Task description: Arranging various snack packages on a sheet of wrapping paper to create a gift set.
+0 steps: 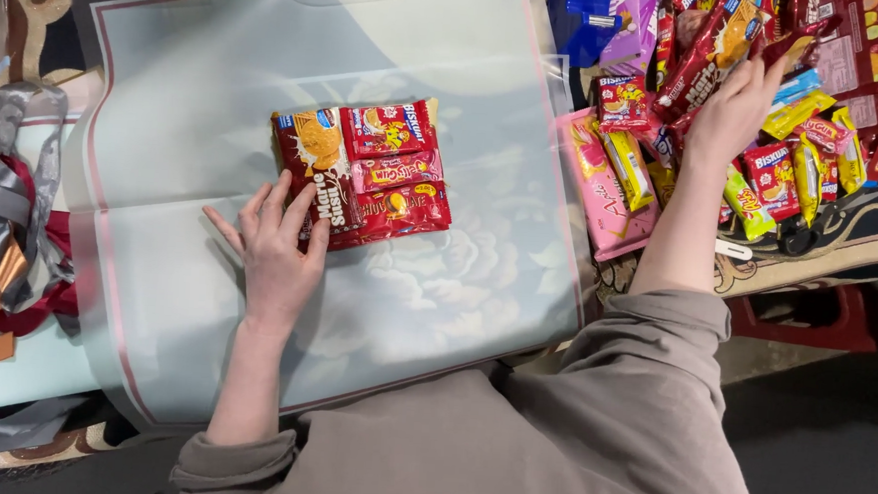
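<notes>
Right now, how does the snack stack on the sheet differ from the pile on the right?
The stack is a few packets laid flat and squared together on the pale sheet; the pile is many packets heaped loosely off the sheet. The left hand rests flat on the stack's edge; the right hand reaches into the pile. The stack is mostly red; the pile also has yellow, pink and blue. Both are wrapped snacks.

Snack packets (363, 173) lie on sheet (436, 297), pile (787, 105) right.

Left hand (278, 254) on snack packets (363, 171), right hand (735, 110) in snack pile (817, 106)
</notes>
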